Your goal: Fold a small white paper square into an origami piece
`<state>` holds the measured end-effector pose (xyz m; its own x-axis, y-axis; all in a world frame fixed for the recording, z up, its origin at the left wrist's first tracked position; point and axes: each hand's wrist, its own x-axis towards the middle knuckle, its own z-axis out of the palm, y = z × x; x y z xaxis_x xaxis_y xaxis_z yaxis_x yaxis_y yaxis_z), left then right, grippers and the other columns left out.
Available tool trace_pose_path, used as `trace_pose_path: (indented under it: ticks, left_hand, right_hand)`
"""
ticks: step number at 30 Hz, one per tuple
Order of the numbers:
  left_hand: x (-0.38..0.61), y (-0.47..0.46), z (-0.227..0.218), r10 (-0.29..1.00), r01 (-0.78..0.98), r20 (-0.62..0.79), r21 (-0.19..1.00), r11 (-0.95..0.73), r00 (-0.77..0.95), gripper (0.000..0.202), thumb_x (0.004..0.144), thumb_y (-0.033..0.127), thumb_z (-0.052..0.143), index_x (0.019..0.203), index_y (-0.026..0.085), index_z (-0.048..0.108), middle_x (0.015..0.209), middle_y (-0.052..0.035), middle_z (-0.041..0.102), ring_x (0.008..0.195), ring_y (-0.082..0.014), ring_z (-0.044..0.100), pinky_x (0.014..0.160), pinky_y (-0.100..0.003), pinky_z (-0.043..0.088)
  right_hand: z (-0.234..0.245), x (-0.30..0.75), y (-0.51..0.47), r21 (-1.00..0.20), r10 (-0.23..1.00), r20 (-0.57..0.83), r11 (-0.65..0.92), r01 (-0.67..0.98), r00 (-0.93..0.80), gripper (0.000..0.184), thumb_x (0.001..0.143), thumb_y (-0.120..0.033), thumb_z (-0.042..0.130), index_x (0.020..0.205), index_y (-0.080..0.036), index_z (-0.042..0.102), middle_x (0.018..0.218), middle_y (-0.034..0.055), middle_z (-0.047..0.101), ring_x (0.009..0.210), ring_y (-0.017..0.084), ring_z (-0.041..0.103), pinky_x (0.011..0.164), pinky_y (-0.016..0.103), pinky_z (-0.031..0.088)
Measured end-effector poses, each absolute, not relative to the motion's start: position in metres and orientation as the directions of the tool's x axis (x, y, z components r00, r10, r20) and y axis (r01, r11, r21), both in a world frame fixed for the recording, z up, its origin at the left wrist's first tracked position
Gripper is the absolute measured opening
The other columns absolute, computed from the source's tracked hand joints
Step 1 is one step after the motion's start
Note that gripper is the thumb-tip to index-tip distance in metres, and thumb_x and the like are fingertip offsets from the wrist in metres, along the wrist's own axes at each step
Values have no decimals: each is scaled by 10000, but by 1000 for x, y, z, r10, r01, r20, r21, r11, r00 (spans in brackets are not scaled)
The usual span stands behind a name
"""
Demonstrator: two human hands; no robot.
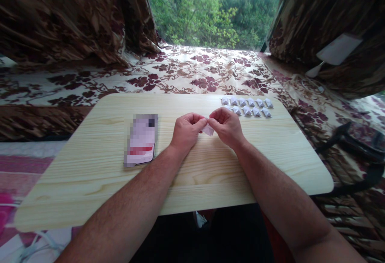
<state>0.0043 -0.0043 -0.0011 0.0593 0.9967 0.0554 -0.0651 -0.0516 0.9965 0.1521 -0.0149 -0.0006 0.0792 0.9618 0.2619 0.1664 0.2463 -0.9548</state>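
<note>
Above the middle of the table (207, 179), the left hand (185, 130) and right hand (229, 126) pinch one small paper (208, 130) between their fingertips. Folded pieces (247, 111) sit in two rows near the table's far right corner; a phone (142, 136) lies on its left half.

No writing can be read; the phone (142, 136) appears pixelated.

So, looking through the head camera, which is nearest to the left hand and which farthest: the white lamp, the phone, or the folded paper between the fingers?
Nearest to the left hand first:
1. Folded paper: pinched at its fingertips.
2. Phone: lying to its left on the table.
3. White lamp: far right, beyond the table.
</note>
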Motion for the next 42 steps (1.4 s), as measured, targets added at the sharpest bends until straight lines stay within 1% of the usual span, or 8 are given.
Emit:
trace_pose_path:
  ticks: [2, 5, 13, 17, 25, 30, 36, 42]
  left_hand:
    - [4, -4, 0, 997, -88, 47, 995, -42, 54, 243, 684, 353, 805, 754, 136, 721, 657, -27, 682, 582, -123, 589, 574, -242, 471]
    - [4, -3, -1, 997, -116, 46, 992, -39, 61, 233, 685, 346, 800, 753, 138, 718, 663, -23, 679, 591, -119, 584, 583, -241, 470]
    - [5, -5, 1, 997, -145, 35, 989, -25, 69, 221, 688, 336, 786, 758, 141, 710, 671, -17, 666, 601, -117, 575, 587, -242, 471]
    - [6, -6, 3, 998, -154, 27, 988, -17, 60, 226, 672, 336, 793, 745, 142, 705, 656, -12, 657, 585, -113, 565, 579, -243, 460]
    - [6, -5, 0, 997, -190, 11, 982, 4, 78, 193, 666, 314, 786, 710, 148, 698, 631, -5, 639, 568, -105, 543, 563, -240, 431]
    - [5, -3, -2, 997, -226, 3, 974, 14, 74, 182, 650, 299, 787, 682, 150, 687, 613, 2, 623, 558, -103, 531, 557, -242, 413]
    - [5, -3, -3, 997, -210, -21, 977, 36, 72, 173, 625, 287, 784, 662, 152, 682, 598, 5, 614, 540, -102, 511, 543, -248, 392]
    - [5, -3, -3, 998, -232, -8, 972, 21, 57, 152, 632, 260, 777, 655, 146, 680, 587, 12, 601, 536, -94, 490, 530, -242, 376]
  right_hand:
    - [0, 152, -14, -971, 976, 213, 206, 123, 49, 243, 738, -396, 759, 797, -199, 630, 695, 1, 648, 613, 136, 580, 557, 261, 468]
    - [0, 152, -14, -982, 988, 153, 152, 108, 1, 302, 735, -457, 771, 737, -187, 635, 642, 7, 643, 567, 137, 573, 522, 263, 455]
    - [1, 150, -16, -987, 988, 152, 150, 60, 31, 309, 713, -455, 790, 709, -183, 643, 620, 4, 634, 558, 135, 563, 513, 259, 440]
    - [4, 149, -16, -991, 991, 128, 126, 44, 46, 266, 703, -413, 775, 703, -179, 649, 613, 2, 631, 557, 134, 563, 519, 260, 450]
    - [4, 151, -17, -989, 988, 144, 142, 38, 55, 157, 702, -294, 734, 659, -178, 637, 574, -17, 601, 525, 116, 533, 507, 249, 432]
    - [0, 150, -15, -993, 993, 115, 114, 42, 17, 139, 721, -301, 705, 701, -176, 649, 599, -14, 619, 538, 122, 556, 509, 247, 452]
    - [4, 151, -17, -988, 992, 127, 125, 89, 23, 121, 716, -255, 687, 652, -167, 635, 563, -23, 589, 519, 106, 519, 497, 236, 417]
    - [5, 149, -18, -996, 996, 88, 88, 35, 14, 139, 709, -271, 700, 659, -164, 627, 564, -27, 594, 519, 108, 535, 496, 232, 435]
